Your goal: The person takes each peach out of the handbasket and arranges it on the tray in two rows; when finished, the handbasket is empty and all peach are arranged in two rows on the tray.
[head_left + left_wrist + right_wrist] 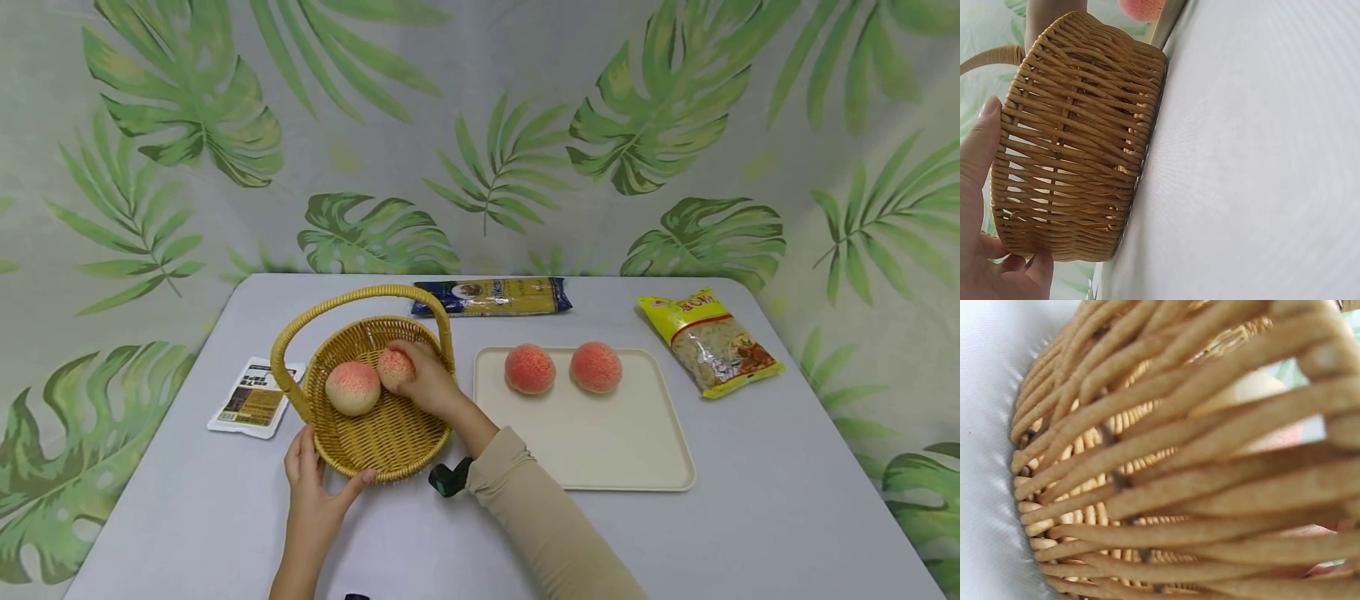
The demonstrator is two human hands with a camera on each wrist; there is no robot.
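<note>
A round wicker basket (390,446) with a tall arched handle stands on the table. My left hand (315,492) grips its near left edge; the left wrist view shows the thumb at the rim and the fingers against the woven side. Inside the basket, my right hand (429,382) holds a pink and cream peach (394,368), partly covered by the fingers. Another peach (352,388) lies just left of it in the basket. In the right wrist view the basket's weave (1210,487) fills most of the picture and hides that hand.
Right of the basket, a cream tray (600,450) bears two redder peaches, one left (530,369) and one right (596,367). A pasta packet (495,297) lies behind, a yellow food bag (712,342) at far right. A flat white pouch (255,400) lies left of the basket.
</note>
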